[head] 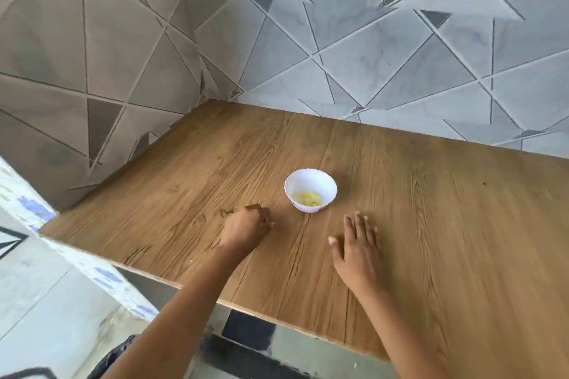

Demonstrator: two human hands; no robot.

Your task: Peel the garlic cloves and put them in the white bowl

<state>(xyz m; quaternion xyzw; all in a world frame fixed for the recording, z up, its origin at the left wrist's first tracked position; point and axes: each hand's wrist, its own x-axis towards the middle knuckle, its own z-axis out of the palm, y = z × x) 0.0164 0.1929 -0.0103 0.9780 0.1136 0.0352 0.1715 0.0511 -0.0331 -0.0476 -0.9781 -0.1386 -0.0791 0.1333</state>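
A small white bowl (310,190) stands on the wooden table (431,224), with several pale yellow peeled garlic cloves (307,198) inside it. My left hand (248,226) rests on the table just left of and nearer than the bowl; its fingers are curled under, and whether they hold anything is hidden. My right hand (357,243) lies flat on the table, fingers straight and pointing away, a little right of the bowl and nearer to me. Neither hand touches the bowl. The image is slightly blurred.
The table fits into a corner of patterned grey tiled walls (369,40) at its back and left. Its front edge (172,283) runs diagonally from left to lower right, with tiled floor (46,301) below on the left.
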